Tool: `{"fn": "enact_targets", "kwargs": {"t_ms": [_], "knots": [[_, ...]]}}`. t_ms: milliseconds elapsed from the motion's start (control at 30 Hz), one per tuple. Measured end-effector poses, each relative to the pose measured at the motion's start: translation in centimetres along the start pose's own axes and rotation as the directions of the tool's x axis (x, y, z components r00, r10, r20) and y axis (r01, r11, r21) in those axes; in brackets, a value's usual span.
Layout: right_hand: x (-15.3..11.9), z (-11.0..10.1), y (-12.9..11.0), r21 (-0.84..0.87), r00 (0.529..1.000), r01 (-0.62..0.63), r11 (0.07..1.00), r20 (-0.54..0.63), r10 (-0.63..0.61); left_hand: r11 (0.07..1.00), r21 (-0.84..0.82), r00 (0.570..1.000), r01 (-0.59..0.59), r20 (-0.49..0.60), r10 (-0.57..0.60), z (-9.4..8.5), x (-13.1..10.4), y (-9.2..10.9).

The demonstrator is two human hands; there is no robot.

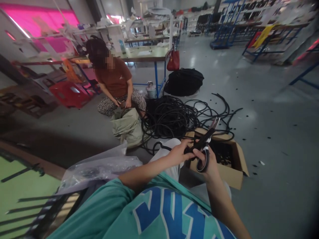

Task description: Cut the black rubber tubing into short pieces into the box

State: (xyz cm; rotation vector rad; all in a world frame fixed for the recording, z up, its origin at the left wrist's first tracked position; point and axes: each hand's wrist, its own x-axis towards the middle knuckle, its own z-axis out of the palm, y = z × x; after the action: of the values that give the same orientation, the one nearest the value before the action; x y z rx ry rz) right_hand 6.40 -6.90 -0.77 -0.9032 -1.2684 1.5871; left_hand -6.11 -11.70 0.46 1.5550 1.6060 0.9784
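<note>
My right hand (209, 163) grips a pair of scissors (204, 156) with black-and-white handles, its blades pointing up and away from me. Close beside it, my left hand (179, 152) has its fingers closed on a dark piece of black cord (193, 147), partly hidden by the fingers. Just beyond both hands stands an open cardboard box (228, 174) with small black pieces inside. Behind the box, a large tangled heap of black cord (171, 116) spreads over the floor, and loose ends trail to the right.
A co-worker (114, 79) sits low at the left behind a greenish sack (129, 127), hands on something dark. A black bundle (184, 82) lies by a table (149, 54). Clear plastic (99, 166) is at my left. Small black bits dot the floor.
</note>
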Motion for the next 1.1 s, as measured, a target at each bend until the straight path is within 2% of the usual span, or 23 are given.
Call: {"fn": "enact_targets", "kwargs": {"t_ms": [167,367,467,600,800,933,1100], "knots": [[0.2,-0.7,-0.4,0.061,0.996,-0.044,0.997,0.082,0.039,1.000,-0.013,0.999,-0.016,-0.048,0.016,-2.3,0.4,1.0],[-1.1,-3.4,-0.2,-0.186,0.977,-0.098,0.978,0.170,0.131,0.999,0.025,0.993,-0.033,-0.117,0.036,-4.3,1.2,1.3],[-2.0,-3.8,0.1,-0.283,0.970,-0.114,0.952,0.174,0.168,0.997,0.057,0.991,-0.043,-0.122,0.050,-4.6,1.3,1.3],[-2.8,-3.8,0.3,-0.310,0.964,-0.127,0.942,0.186,0.191,0.996,0.073,0.989,-0.044,-0.136,0.054,-4.6,1.3,1.4],[-3.4,-3.6,-0.8,-0.393,0.956,-0.090,0.915,0.222,0.189,0.991,0.132,0.967,0.003,-0.253,0.031,-4.5,1.3,1.5],[-3.2,-3.1,-1.9,-0.504,0.963,-0.025,0.864,0.219,0.156,0.971,0.238,0.983,-0.001,-0.177,0.044,-4.5,1.0,2.3],[-3.0,-3.0,-2.4,-0.498,0.971,0.023,0.867,0.219,0.100,0.961,0.273,0.992,-0.055,-0.095,0.084,-4.6,1.0,3.0]]}}
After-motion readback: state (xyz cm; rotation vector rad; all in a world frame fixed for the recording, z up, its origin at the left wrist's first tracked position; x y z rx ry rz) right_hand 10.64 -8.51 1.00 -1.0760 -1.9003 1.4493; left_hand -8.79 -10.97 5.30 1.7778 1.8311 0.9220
